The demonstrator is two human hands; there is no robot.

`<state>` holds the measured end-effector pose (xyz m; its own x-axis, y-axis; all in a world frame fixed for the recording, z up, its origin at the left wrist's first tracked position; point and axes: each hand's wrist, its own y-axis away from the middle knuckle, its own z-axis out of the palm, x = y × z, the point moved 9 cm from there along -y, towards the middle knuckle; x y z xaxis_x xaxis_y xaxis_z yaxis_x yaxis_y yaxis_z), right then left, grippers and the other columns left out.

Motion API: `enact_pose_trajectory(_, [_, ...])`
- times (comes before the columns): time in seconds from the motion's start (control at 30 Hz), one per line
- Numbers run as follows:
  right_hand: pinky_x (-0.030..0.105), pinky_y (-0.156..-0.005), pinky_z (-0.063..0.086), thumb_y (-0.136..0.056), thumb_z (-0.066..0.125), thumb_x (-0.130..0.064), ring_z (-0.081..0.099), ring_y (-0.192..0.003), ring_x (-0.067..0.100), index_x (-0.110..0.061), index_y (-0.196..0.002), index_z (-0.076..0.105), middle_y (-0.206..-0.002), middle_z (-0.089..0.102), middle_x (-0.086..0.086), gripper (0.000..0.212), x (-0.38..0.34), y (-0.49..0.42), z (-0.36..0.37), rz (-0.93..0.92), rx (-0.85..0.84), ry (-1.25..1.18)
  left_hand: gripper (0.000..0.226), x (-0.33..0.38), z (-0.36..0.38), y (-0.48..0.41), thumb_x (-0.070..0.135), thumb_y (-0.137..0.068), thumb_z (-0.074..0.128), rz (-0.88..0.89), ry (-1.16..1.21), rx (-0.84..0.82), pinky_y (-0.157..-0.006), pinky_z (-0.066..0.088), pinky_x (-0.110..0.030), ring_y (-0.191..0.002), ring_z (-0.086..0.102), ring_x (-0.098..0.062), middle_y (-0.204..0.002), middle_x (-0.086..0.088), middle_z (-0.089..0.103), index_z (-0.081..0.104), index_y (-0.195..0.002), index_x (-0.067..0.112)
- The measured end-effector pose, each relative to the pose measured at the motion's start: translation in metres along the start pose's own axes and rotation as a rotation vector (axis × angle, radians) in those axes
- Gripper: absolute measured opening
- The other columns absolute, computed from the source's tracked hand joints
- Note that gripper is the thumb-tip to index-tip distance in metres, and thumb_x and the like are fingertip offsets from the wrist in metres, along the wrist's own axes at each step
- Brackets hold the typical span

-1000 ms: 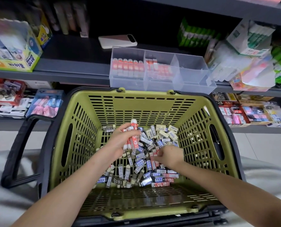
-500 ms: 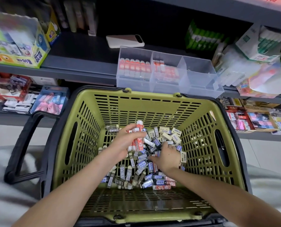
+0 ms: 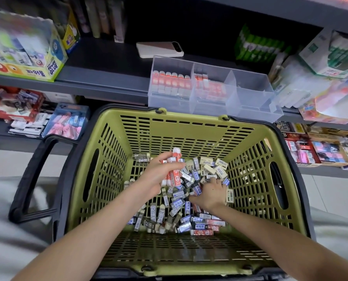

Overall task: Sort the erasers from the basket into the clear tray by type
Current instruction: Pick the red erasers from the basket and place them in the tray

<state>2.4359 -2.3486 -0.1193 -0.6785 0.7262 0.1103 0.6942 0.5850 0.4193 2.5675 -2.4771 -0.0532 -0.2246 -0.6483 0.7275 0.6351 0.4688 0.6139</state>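
Note:
An olive-green shopping basket (image 3: pixel 189 128) holds a loose pile of erasers (image 3: pixel 177 211) in blue, grey, beige and red sleeves. My left hand (image 3: pixel 158 175) grips a bundle of red-and-white erasers (image 3: pixel 175 171) above the pile. Lower and to the right, my right hand (image 3: pixel 209 193) lies palm down in the pile with its fingers among blue erasers; whether it holds one is hidden. A clear three-part tray (image 3: pixel 254 98) stands on the shelf behind the basket. Its left and middle compartments hold red-and-white erasers, and its right compartment looks bare.
A white phone (image 3: pixel 159 49) lies on the shelf behind the tray. A glue box (image 3: pixel 27 51) stands at the left, with packaged stationery at the right and on lower shelves. The basket's black handle (image 3: pixel 33 179) folds out to the left.
My right hand has moved farther up into the pile, towards the beige erasers. My left hand keeps its hold on the red-and-white erasers. The camera has shifted slightly.

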Motion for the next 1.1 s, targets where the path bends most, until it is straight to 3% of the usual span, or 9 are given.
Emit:
enact_pose_trajectory(0.1, [0.031,-0.084,0.040,-0.064,0.059,-0.065,0.049,-0.094,0.017,-0.019,-0.063,0.050,-0.095,0.052,-0.001,0.046,0.001,0.004,-0.011,0.002,0.009,-0.124,0.041,0.000,-0.003,-0.001,0.007,-0.071,0.079,-0.002,0.008,0.022,-0.078,0.055,-0.040,-0.090,0.067,-0.025,-0.105,-0.009,0.068,0.058,-0.098,0.030])
enact_pose_trajectory(0.2, [0.023,-0.062,0.045,-0.072,0.067,-0.048,0.052,-0.061,0.013,-0.011,-0.073,0.062,-0.067,0.056,-0.001,0.037,0.006,0.008,-0.026,0.048,-0.130,-0.694,0.044,-0.001,-0.007,-0.001,0.008,-0.070,0.080,-0.024,0.047,0.022,-0.061,0.056,-0.033,-0.074,0.070,-0.021,-0.093,-0.010,0.071,0.059,-0.107,0.020])
enact_pose_trajectory(0.33, [0.036,-0.086,0.054,-0.079,0.067,-0.031,0.065,-0.089,0.020,-0.007,-0.096,0.070,-0.090,0.072,0.008,0.029,-0.013,0.023,-0.062,-0.032,-0.378,-1.315,0.053,-0.001,-0.003,0.002,0.019,-0.055,0.085,-0.061,0.084,-0.021,-0.070,0.059,-0.043,-0.076,0.072,-0.025,-0.081,-0.008,0.075,0.057,-0.100,0.016])
enact_pose_trajectory(0.47, [0.027,-0.077,0.049,-0.080,0.067,-0.032,0.064,-0.079,0.011,-0.011,-0.089,0.071,-0.088,0.073,0.004,0.024,-0.029,0.037,-0.108,-0.169,-0.261,-1.297,0.065,0.003,0.010,0.008,0.028,-0.052,0.084,-0.096,0.073,-0.070,-0.075,0.058,-0.046,-0.087,0.070,-0.028,-0.101,-0.015,0.072,0.059,-0.111,0.018])
enact_pose_trajectory(0.6, [0.027,-0.058,0.051,-0.071,0.079,-0.034,0.065,-0.067,0.013,-0.009,-0.089,0.066,-0.081,0.071,0.004,0.033,-0.039,0.048,-0.144,-0.226,-0.083,-1.333,0.053,0.014,0.022,0.018,0.016,-0.058,0.078,-0.096,0.211,-0.165,-0.058,0.058,-0.038,-0.079,0.072,-0.029,-0.095,-0.017,0.073,0.062,-0.109,0.016])
enact_pose_trajectory(0.73, [0.032,-0.065,0.054,-0.061,0.081,-0.035,0.063,-0.068,0.010,-0.008,-0.086,0.063,-0.076,0.068,-0.003,0.041,-0.048,0.054,-0.170,-0.322,0.002,-1.355,0.058,0.029,0.022,0.021,0.008,-0.062,0.074,-0.032,0.248,-0.212,-0.091,0.050,-0.053,-0.104,0.065,-0.036,-0.112,-0.021,0.068,0.060,-0.118,0.012])
enact_pose_trajectory(0.8, [0.025,-0.058,0.053,-0.066,0.080,-0.026,0.060,-0.063,0.006,-0.005,-0.083,0.061,-0.073,0.067,-0.004,0.033,-0.051,0.052,-0.178,-0.378,-0.017,-1.368,0.055,0.035,0.021,0.022,0.007,-0.064,0.072,-0.008,0.247,-0.226,-0.097,0.042,-0.061,-0.106,0.063,-0.038,-0.114,-0.022,0.067,0.060,-0.117,0.012])
enact_pose_trajectory(0.97, [0.017,-0.046,0.040,-0.077,0.073,-0.012,0.053,-0.053,0.005,-0.008,-0.079,0.062,-0.072,0.065,0.001,0.011,-0.053,0.044,-0.196,-0.432,-0.182,-1.398,0.025,0.057,0.022,0.024,0.002,-0.069,0.068,0.039,0.292,-0.291,-0.060,0.058,-0.043,-0.080,0.072,-0.031,-0.092,-0.017,0.073,0.075,-0.089,0.016])
enact_pose_trajectory(1.1, [0.019,-0.042,0.037,-0.079,0.069,-0.005,0.050,-0.051,0.010,-0.002,-0.101,0.061,-0.075,0.068,0.007,0.023,-0.056,0.037,-0.223,-0.488,-0.204,-1.449,0.031,0.087,0.031,0.025,0.005,-0.067,0.067,0.111,0.222,-0.302,-0.052,0.057,-0.034,-0.072,0.072,-0.028,-0.085,-0.016,0.073,0.065,-0.098,0.013])
